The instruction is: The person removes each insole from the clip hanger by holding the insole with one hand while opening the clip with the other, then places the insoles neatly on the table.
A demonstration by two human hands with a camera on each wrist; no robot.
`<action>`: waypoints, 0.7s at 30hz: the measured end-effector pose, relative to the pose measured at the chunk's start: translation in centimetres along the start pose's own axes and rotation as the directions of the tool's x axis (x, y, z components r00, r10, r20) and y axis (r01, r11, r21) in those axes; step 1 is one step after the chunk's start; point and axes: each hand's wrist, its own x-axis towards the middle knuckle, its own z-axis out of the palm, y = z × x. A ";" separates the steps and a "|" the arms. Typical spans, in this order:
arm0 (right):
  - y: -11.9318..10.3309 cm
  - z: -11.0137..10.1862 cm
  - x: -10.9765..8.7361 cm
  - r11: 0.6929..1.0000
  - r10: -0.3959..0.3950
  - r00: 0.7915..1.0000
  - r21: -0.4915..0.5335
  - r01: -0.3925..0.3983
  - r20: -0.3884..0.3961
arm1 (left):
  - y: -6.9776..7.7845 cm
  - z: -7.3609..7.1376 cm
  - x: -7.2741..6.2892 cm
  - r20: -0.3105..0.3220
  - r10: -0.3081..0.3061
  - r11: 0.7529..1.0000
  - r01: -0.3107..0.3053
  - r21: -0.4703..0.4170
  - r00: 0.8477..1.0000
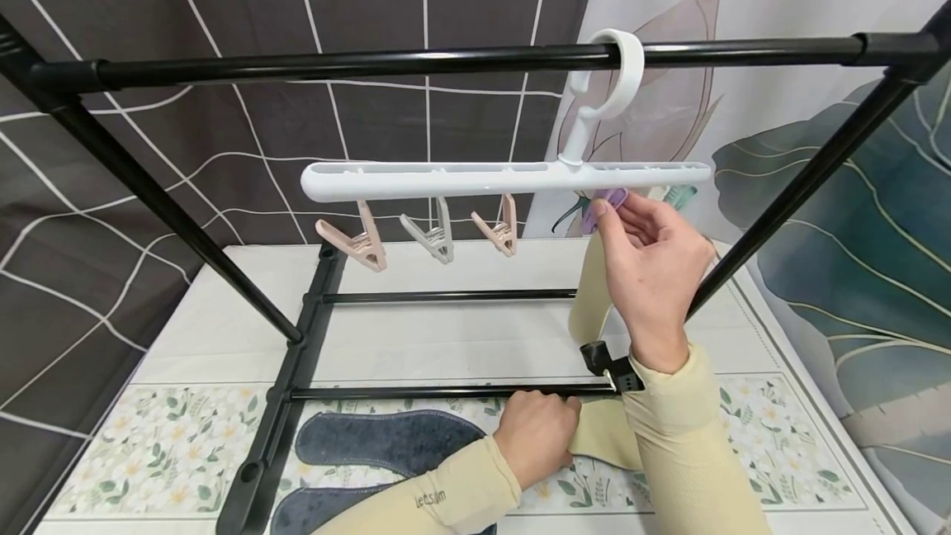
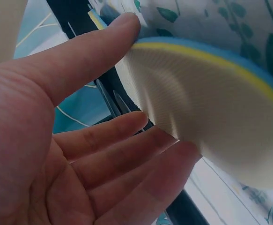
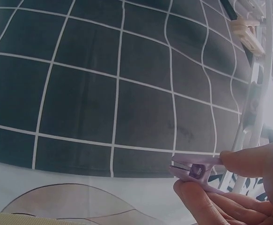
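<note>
My right hand [image 1: 657, 258] pinches a purple clothespin [image 3: 197, 172] between thumb and fingers, just under the right half of a white hanger [image 1: 446, 180]. Low over the table, my left hand [image 1: 537, 436] grips a cream insole [image 1: 605, 436]. In the left wrist view its thumb lies at the blue-and-yellow edge, with fingertips against the cream face. Another cream piece [image 1: 589, 295] stands upright below the purple clothespin, partly hidden by my right hand. Two pink clothespins [image 1: 357, 239] and a grey one [image 1: 433, 231] hang from the hanger's left part; a green clip [image 1: 679, 195] shows at its right.
The hanger's hook goes over the black top bar [image 1: 357, 64] of a rack. Two lower bars [image 1: 446, 393] cross near the table. Grey-blue insoles [image 1: 386, 438] lie on the flowered cloth [image 1: 171, 444] at the front. A dark checked curtain [image 1: 371, 15] hangs behind.
</note>
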 end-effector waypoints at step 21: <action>0.3 -0.1 0.3 1.000 -0.009 1.000 -0.001 0.009 -0.026 | 0.4 0.5 -0.1 -0.012 -0.005 0.997 0.006 0.083 1.000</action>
